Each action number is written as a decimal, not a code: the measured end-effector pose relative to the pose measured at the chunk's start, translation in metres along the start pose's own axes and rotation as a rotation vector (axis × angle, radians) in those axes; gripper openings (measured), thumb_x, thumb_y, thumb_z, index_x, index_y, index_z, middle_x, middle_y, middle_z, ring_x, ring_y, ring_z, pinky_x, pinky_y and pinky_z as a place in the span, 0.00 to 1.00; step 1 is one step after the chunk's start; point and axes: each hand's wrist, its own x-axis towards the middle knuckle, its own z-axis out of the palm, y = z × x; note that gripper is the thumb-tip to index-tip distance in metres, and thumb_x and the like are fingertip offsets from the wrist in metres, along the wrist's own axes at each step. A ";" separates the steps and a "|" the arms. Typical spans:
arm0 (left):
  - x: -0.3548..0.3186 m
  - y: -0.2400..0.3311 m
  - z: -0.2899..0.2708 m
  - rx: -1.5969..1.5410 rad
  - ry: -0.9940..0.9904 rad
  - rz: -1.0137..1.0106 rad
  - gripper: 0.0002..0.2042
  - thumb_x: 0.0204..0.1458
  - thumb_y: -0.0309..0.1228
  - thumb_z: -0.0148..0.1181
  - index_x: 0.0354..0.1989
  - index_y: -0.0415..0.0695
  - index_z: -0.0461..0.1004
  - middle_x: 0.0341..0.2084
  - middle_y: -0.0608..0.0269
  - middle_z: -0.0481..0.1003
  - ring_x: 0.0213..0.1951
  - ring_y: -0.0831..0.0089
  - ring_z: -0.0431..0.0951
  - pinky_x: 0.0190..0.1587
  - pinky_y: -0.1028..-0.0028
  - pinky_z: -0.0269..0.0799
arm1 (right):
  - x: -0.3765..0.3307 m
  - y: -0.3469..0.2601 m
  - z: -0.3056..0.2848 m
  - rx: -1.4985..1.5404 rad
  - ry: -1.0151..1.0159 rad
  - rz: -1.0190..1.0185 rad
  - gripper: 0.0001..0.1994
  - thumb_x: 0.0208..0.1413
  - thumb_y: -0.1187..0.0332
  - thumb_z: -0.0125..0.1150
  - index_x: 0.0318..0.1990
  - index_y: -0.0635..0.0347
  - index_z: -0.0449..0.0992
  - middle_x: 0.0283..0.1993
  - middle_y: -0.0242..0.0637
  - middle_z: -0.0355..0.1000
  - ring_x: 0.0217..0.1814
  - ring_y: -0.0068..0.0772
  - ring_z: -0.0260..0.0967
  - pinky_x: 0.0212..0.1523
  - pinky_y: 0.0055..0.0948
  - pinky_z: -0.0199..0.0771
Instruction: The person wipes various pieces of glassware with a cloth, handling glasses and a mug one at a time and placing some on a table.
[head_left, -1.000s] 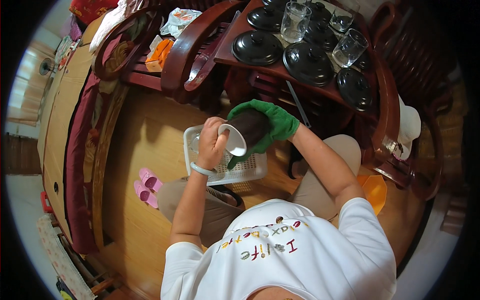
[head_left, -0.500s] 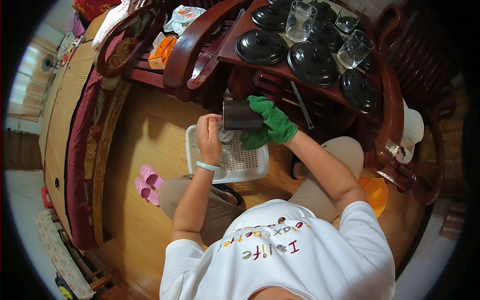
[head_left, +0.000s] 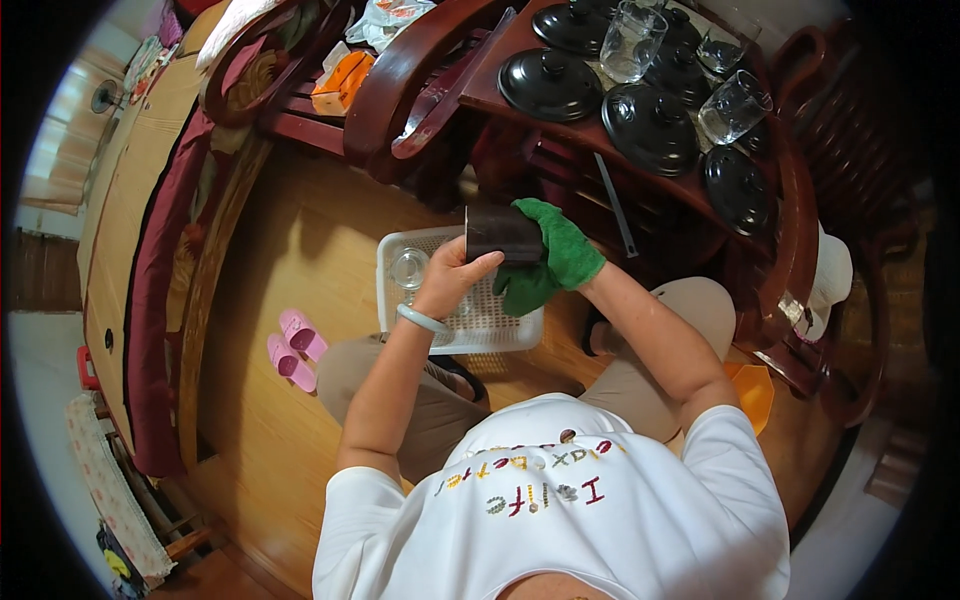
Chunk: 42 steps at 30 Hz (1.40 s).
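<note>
Between my hands a dark brown cylinder point(head_left: 500, 236), like a cup or canister, lies on its side above the basket. My left hand point(head_left: 448, 284), with a pale bangle at the wrist, grips its left end, thumb along the near side. At the other end my right hand point(head_left: 590, 279) is wrapped in a green cloth point(head_left: 562, 243) and presses round the cylinder; its fingers are mostly hidden under the cloth. Beneath, a white plastic basket point(head_left: 386, 285) stands on the floor, a clear glass point(head_left: 409, 268) inside it.
Several black lids point(head_left: 648, 130) and clear glasses point(head_left: 735, 106) stand on the wooden table point(head_left: 487, 88) at the upper right. Pink slippers point(head_left: 297, 350) lie on the floor to the left. An orange packet point(head_left: 344, 84) rests on the wooden chair.
My left hand has closed onto the cylinder's left end. A glass in the basket shows more fully beside my left hand. The whole view has shifted slightly.
</note>
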 end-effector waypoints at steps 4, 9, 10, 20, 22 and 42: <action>0.001 -0.004 0.002 -0.174 0.003 -0.079 0.08 0.53 0.26 0.58 0.41 0.40 0.73 0.33 0.69 0.75 0.33 0.82 0.73 0.36 0.79 0.72 | 0.022 0.014 -0.038 -1.135 -0.132 -0.677 0.13 0.56 0.66 0.49 0.47 0.59 0.69 0.45 0.42 0.71 0.48 0.39 0.68 0.49 0.32 0.70; 0.003 0.002 -0.005 -0.196 0.051 -0.123 0.09 0.51 0.28 0.60 0.40 0.41 0.73 0.33 0.69 0.75 0.33 0.82 0.73 0.34 0.79 0.72 | 0.018 -0.014 -0.030 -1.752 -0.015 -1.299 0.15 0.51 0.69 0.50 0.46 0.61 0.70 0.48 0.44 0.69 0.52 0.43 0.65 0.52 0.35 0.67; 0.003 -0.002 -0.006 -0.177 0.042 -0.142 0.09 0.51 0.28 0.60 0.40 0.41 0.73 0.32 0.69 0.75 0.32 0.82 0.73 0.33 0.80 0.72 | 0.017 -0.019 -0.022 -1.800 -0.050 -1.412 0.13 0.50 0.69 0.50 0.43 0.61 0.71 0.46 0.43 0.70 0.49 0.42 0.67 0.49 0.36 0.68; -0.003 0.005 0.022 -0.051 -0.045 -0.169 0.08 0.45 0.24 0.65 0.34 0.39 0.75 0.26 0.71 0.75 0.27 0.85 0.72 0.30 0.83 0.70 | 0.011 0.002 -0.021 -1.664 -0.377 -1.267 0.20 0.46 0.64 0.57 0.48 0.57 0.71 0.46 0.43 0.69 0.47 0.44 0.67 0.48 0.35 0.67; -0.005 0.004 0.020 -0.017 -0.032 -0.219 0.09 0.45 0.25 0.66 0.35 0.38 0.75 0.28 0.71 0.75 0.28 0.86 0.72 0.32 0.83 0.70 | 0.012 0.001 -0.021 -1.617 -0.346 -1.099 0.23 0.45 0.64 0.58 0.51 0.58 0.69 0.49 0.44 0.68 0.50 0.44 0.66 0.51 0.35 0.65; -0.004 0.002 0.017 -0.071 -0.022 -0.235 0.07 0.45 0.24 0.64 0.33 0.39 0.74 0.26 0.71 0.74 0.25 0.86 0.70 0.28 0.83 0.67 | -0.002 0.007 -0.003 -1.775 -0.317 -1.216 0.16 0.41 0.66 0.60 0.40 0.60 0.71 0.41 0.44 0.68 0.43 0.46 0.66 0.44 0.38 0.66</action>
